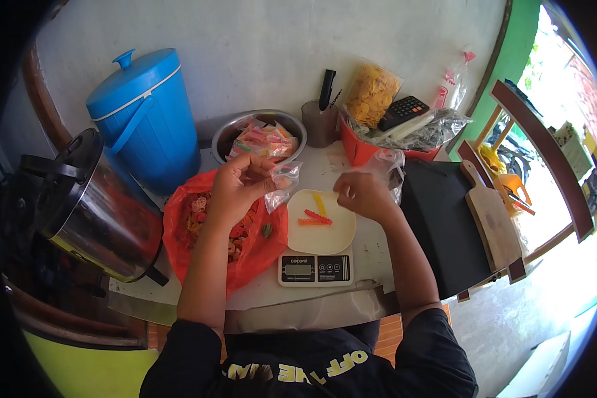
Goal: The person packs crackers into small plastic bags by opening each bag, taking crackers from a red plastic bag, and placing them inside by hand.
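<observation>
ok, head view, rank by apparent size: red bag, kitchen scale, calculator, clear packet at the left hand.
1. Red bag, though partly behind the left arm
2. Kitchen scale
3. Calculator and clear packet: too alike to rank

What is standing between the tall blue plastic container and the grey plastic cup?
In the head view, the round silver metal bowl, holding colourful printed plastic packets, stands between them.

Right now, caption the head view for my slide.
Left hand holds a small clear bag near a digital scale bearing red, orange and yellow pieces.

Blue cooler [154,129] beside a shiny metal pot [106,212]
</observation>
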The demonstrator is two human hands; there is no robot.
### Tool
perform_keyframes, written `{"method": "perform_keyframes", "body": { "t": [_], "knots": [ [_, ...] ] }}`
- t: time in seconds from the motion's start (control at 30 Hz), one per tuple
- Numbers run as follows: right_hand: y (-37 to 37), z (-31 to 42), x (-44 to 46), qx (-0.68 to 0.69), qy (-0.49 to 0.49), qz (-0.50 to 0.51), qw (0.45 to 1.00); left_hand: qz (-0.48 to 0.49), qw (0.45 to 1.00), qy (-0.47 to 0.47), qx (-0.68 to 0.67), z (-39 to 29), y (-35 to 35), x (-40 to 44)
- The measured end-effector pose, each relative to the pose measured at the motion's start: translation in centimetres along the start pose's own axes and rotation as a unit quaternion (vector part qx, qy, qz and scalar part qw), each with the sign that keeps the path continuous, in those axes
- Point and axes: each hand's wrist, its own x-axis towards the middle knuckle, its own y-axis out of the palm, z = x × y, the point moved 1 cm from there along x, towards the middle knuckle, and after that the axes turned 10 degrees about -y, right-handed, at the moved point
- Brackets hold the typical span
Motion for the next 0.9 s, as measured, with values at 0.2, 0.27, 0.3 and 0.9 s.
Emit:
{"method": "perform_keyframes", "body": {
  "t": [0.2,0.27,0.3,0.9],
  "knots": [
    [-4.3,6.0,1.5,0.304,-0.139,-0.217,0.917,0.034,0.997,-0.024,-0.058,0.7,0.9,0.1],
    [-4.6,7.3,1.4,0.219,-0.173,-0.205,0.938,0.046,0.996,-0.032,-0.065,0.5,1.2,-0.1],
    [-4.5,7.5,1.4,0.176,-0.189,-0.198,0.946,0.044,0.997,-0.035,-0.052,0.4,1.2,-0.3],
    [-3.2,6.6,1.3,0.227,-0.156,-0.142,0.951,0.023,0.994,-0.065,-0.089,0.7,3.2,-0.2]
  ]
}}
